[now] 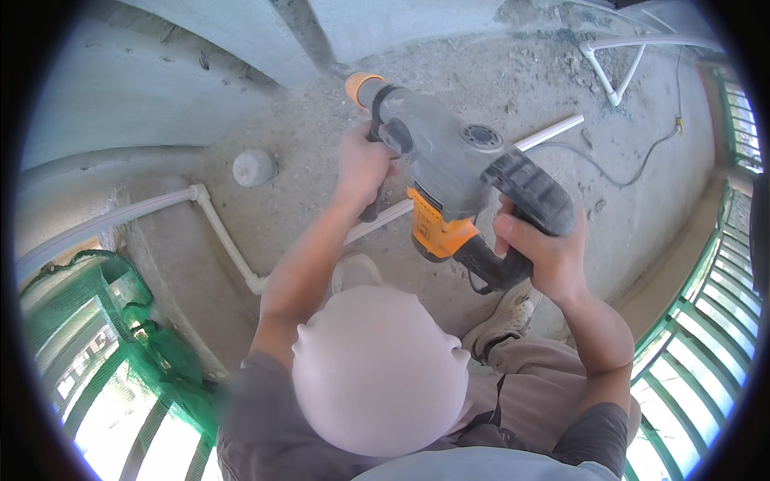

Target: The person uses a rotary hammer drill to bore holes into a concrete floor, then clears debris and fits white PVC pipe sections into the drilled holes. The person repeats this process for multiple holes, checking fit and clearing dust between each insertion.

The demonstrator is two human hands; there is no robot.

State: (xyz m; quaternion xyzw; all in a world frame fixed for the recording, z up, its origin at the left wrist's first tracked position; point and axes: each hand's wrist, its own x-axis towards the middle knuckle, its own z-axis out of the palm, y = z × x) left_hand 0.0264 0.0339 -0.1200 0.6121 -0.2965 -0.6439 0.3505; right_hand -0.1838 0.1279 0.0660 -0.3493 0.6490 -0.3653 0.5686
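Note:
A grey, black and orange rotary hammer (441, 136) is held in both my hands, well out in front of my body. Its orange-collared nose (365, 88) points up and to the left, at the foot of the pale wall (241, 48); the bit's tip is hard to make out there. My left hand (365, 164) is wrapped round the dark side handle just behind the nose. Around the black rear grip my right hand (553, 252) is closed, with the thumb on the near side. Whether a finger presses the trigger is hidden.
A white plastic pipe (549, 132) runs across the dusty floor (321, 104) beneath the tool. Left stand a round white stub (253, 168) and an angled pipe (224, 232). Green netting (144, 337) hangs at the left railing; a cable (634, 178) and another railing (698, 321) lie right.

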